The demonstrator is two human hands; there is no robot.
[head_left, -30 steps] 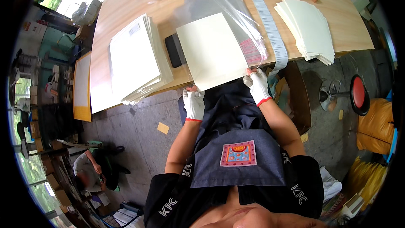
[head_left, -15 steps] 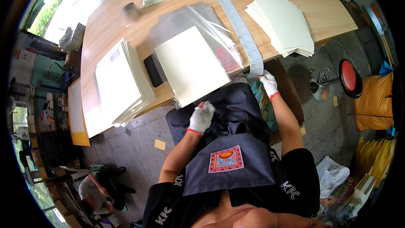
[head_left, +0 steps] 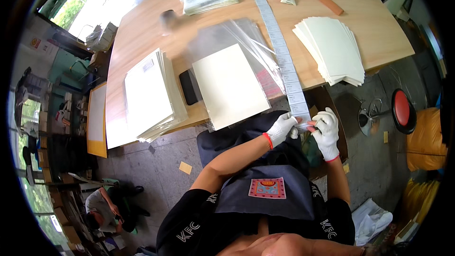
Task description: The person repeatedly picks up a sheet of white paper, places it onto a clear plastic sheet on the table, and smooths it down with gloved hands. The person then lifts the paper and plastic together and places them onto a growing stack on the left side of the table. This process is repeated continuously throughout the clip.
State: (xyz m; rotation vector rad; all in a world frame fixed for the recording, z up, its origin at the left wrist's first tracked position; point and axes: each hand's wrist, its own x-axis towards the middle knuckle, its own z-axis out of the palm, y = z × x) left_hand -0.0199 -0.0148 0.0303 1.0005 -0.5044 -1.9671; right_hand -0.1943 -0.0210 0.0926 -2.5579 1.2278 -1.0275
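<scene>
A long strip of printed labels runs down the wooden table and hangs over its near edge above my lap. My left hand, in a white glove with bare fingertips, pinches the strip's left side near its lower end. On the opposite side, my right hand, gloved alike, has its thumb and forefinger closed at the strip's edge while the other fingers curl loosely. Left of the strip, a cream sheet lies at the table edge, partly over clear plastic bags.
Bagged white sheets are stacked at left, beside a black phone. Fanned cream cards lie at right, below a brown block. A red-seated stool stands right. Someone sits at lower left.
My left hand has moved right and up from my lap to the strip. The strip's end has been drawn down toward me, and my right hand has shifted slightly lower. The view has shifted.
</scene>
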